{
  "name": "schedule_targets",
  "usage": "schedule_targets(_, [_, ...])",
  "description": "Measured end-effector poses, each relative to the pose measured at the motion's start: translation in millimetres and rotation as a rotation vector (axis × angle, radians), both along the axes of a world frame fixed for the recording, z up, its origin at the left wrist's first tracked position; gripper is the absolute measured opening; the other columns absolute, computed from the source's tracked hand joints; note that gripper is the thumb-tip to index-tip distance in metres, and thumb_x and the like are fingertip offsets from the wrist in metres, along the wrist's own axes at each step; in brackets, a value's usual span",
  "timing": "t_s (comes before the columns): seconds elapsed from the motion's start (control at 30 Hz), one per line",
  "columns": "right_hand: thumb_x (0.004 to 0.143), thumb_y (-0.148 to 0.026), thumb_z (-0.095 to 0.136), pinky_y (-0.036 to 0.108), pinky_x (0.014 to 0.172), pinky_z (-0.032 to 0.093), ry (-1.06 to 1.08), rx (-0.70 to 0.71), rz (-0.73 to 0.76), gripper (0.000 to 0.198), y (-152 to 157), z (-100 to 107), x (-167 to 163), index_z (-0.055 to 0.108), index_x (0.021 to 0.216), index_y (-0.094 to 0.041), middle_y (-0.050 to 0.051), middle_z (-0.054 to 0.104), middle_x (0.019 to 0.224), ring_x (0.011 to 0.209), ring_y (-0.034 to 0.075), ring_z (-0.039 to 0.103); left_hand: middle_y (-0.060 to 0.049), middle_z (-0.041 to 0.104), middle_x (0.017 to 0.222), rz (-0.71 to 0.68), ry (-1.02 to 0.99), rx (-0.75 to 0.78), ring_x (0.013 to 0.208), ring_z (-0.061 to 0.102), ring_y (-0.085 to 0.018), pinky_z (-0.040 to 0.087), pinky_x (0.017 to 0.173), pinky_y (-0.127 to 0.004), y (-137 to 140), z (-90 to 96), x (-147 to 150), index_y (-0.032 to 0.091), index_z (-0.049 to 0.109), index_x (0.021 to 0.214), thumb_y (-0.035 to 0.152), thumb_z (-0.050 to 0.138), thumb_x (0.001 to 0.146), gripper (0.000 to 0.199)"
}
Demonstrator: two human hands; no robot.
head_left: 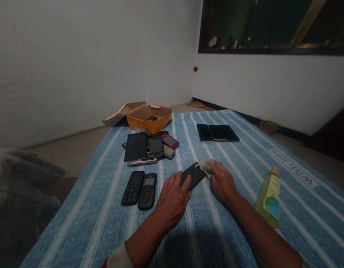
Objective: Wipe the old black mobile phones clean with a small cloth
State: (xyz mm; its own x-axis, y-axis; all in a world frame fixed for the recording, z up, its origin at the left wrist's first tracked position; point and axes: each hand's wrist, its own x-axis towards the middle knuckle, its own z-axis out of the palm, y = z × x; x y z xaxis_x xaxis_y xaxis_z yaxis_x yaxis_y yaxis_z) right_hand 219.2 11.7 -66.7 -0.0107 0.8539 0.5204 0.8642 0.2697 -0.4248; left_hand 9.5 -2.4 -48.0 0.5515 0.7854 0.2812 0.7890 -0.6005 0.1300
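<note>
A black phone [194,177] lies on the striped cloth between my hands, its plain dark side up. My left hand [174,197] grips its near left end, thumb across the top. Bunched in my right hand [222,181] is a whitish cloth [205,167], pressed on the phone's far right end. Left of my left hand, two keypad phones lie side by side: one black [133,188], one with a small grey screen [147,191]. Beyond them is a heap of several phones, including a dark one [156,146] and a pink-edged one [170,140].
An open orange cardboard box [149,121] stands at the far left, a dark item inside. Dark touchscreen phones [218,133] lie in a row at the far right. A bottle of yellow-green liquid [269,199] lies by my right forearm. Blue striped cloth [105,230] covers the surface.
</note>
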Motion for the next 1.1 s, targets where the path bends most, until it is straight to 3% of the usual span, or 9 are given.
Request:
schedule_targets(0.27, [0.083,-0.015,0.048,0.046,0.108,0.040,0.054,-0.047,0.104,0.045,-3,1,-6,0.057,0.127,-0.010,0.020,0.046,0.142,0.130,0.030,0.046,-0.021,0.043,0.140,-0.019,0.029,0.003,0.126,0.046,-0.036,0.044,0.101,-0.054,2,-1.3,-1,0.017,0.048,0.135,0.017,0.057,0.088,0.048])
schedule_targets(0.43, [0.083,-0.018,0.050,0.047,0.109,0.040,0.068,-0.068,0.142,0.045,-5,5,-8,0.056,0.128,-0.012,0.018,0.046,0.143,0.131,0.029,0.045,-0.017,0.043,0.140,-0.025,0.033,0.013,0.125,0.047,-0.035,0.045,0.098,-0.054,0,-0.1,1,0.027,0.048,0.135,0.014,0.057,0.088,0.050])
schedule_targets(0.63, [0.087,-0.020,0.049,0.046,0.108,0.041,0.029,-0.090,0.258,0.042,-7,13,-9,0.056,0.128,-0.013,0.017,0.055,0.134,0.126,0.026,0.050,-0.015,0.045,0.138,-0.034,0.007,0.019,0.124,0.047,-0.034,0.045,0.098,-0.055,0,0.8,1,0.028,0.049,0.134,0.014,0.056,0.088,0.049])
schedule_targets(0.83, [0.084,-0.006,0.042,0.040,0.101,0.047,0.053,-0.080,0.341,0.045,-5,19,-8,0.060,0.122,-0.020,0.010,0.062,0.121,0.113,0.021,0.057,-0.016,0.044,0.138,-0.034,-0.005,0.040,0.123,0.048,-0.034,0.046,0.096,-0.055,0,-2.1,1,0.027,0.047,0.135,0.014,0.057,0.087,0.050])
schedule_targets(1.1, [0.082,-0.005,0.043,0.035,0.093,0.050,0.134,-0.051,0.320,0.041,-1,13,-4,0.065,0.113,-0.021,0.008,0.065,0.111,0.105,0.020,0.061,-0.019,0.044,0.138,-0.031,0.001,0.045,0.124,0.047,-0.036,0.045,0.098,-0.055,1,-5.4,0,0.019,0.048,0.133,0.014,0.056,0.087,0.048])
